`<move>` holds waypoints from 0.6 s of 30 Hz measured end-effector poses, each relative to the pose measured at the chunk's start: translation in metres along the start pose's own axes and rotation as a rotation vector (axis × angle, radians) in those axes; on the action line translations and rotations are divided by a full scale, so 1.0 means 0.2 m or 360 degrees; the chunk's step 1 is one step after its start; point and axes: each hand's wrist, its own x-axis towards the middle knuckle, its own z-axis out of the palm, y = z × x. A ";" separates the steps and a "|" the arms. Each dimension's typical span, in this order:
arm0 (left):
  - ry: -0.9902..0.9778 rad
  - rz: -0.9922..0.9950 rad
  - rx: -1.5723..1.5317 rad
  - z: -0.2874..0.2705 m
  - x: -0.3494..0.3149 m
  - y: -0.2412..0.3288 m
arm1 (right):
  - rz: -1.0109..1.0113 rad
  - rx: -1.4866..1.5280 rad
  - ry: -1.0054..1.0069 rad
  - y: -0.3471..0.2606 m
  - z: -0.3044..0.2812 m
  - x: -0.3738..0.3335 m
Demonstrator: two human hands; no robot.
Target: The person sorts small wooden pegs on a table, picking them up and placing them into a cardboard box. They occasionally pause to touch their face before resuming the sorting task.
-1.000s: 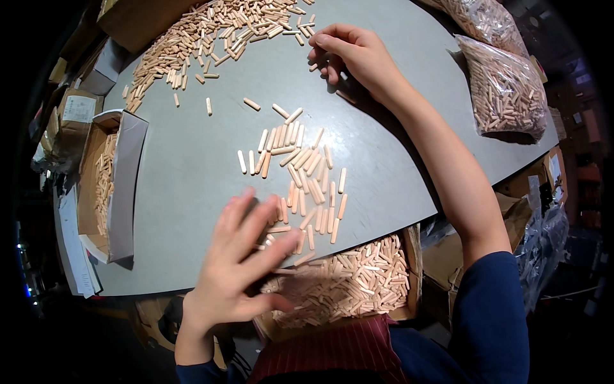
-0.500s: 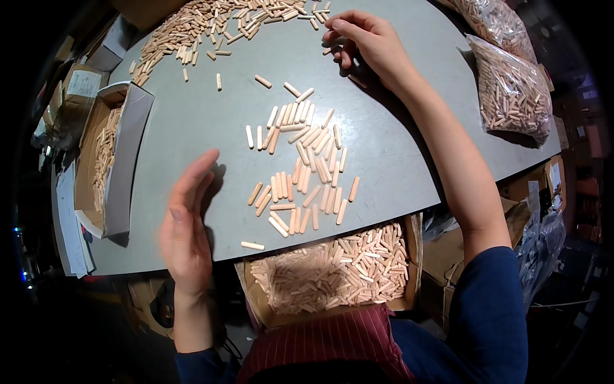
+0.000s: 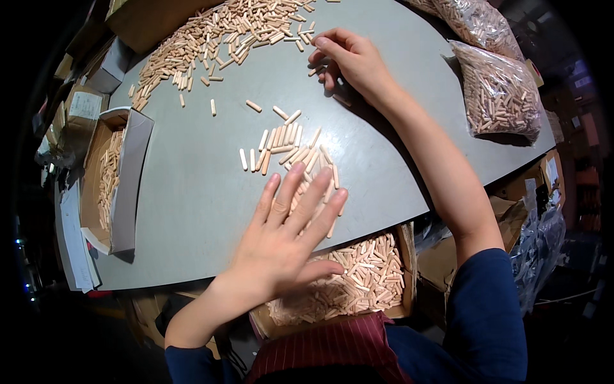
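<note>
My left hand [image 3: 278, 224] is spread flat, palm down, over the near part of a scatter of light wooden dowels [image 3: 281, 136]. Its fingers cover some of them, and I cannot tell how firmly they press. The thumb reaches over a cardboard box of dowels [image 3: 371, 275] below the table edge. Farther off, my right hand [image 3: 345, 64] hovers low over the table with loosely bent fingers, holding nothing that I can see. One dowel [image 3: 315, 70] shows beside its fingertips, another [image 3: 342, 100] in its shadow.
A large heap of dowels [image 3: 211, 38] spreads over the far left of the grey table [image 3: 185, 211]. At the left edge stands an open carton [image 3: 137, 173] partly filled with dowels. Clear plastic bags of dowels [image 3: 499, 96] lie at the far right.
My left hand has swung right from the left side of the table and now covers the near dowels. My right hand keeps its pose near the heap. The whole view has shifted slightly.
</note>
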 end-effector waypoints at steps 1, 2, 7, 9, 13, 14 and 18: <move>0.0037 -0.0006 0.0020 0.01 0.01 0.01 | -0.0014 -0.0027 0.0009 0.00 -0.01 0.00; 0.0032 0.0032 0.0027 0.03 0.01 0.01 | -0.0005 -0.0038 -0.0004 0.00 -0.01 0.00; -0.0100 0.0220 0.0000 0.02 -0.03 0.03 | -0.0025 -0.0014 -0.0027 0.01 -0.02 0.01; -0.0225 0.0351 -0.0108 0.01 -0.07 0.05 | -0.0033 -0.0020 -0.0028 0.00 -0.02 0.01; -0.0303 0.0689 -0.0654 -0.05 -0.14 0.02 | -0.0038 -0.0101 -0.0013 0.00 0.01 0.00; -0.0218 0.0601 -0.0558 -0.07 -0.14 -0.02 | -0.0051 -0.0113 -0.0002 0.00 0.01 0.01; 0.0177 -0.0027 -0.0469 -0.16 -0.05 -0.28 | -0.0106 -0.0124 0.0071 0.01 0.00 0.00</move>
